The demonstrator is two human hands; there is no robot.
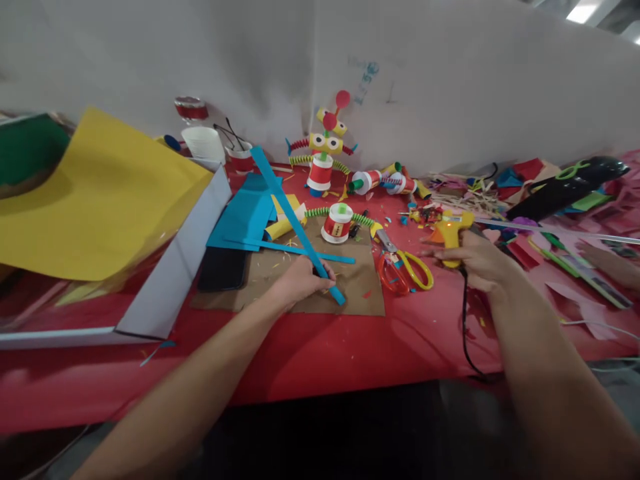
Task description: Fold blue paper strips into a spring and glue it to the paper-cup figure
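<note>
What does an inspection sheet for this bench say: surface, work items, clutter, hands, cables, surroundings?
Surface: red table covering, with a brown cardboard sheet on it.
Work items: blue paper strip, yellow glue gun; upright paper-cup body with folded green arms.
Clutter: scissors beside the cardboard; pink paper and other scraps at right.
Hands: left hand grips the strip; right hand holds the glue gun.
Cables: black cord runs from the gun toward the front edge.
Surroundings: pale wall behind; another person's hand at right.
</note>
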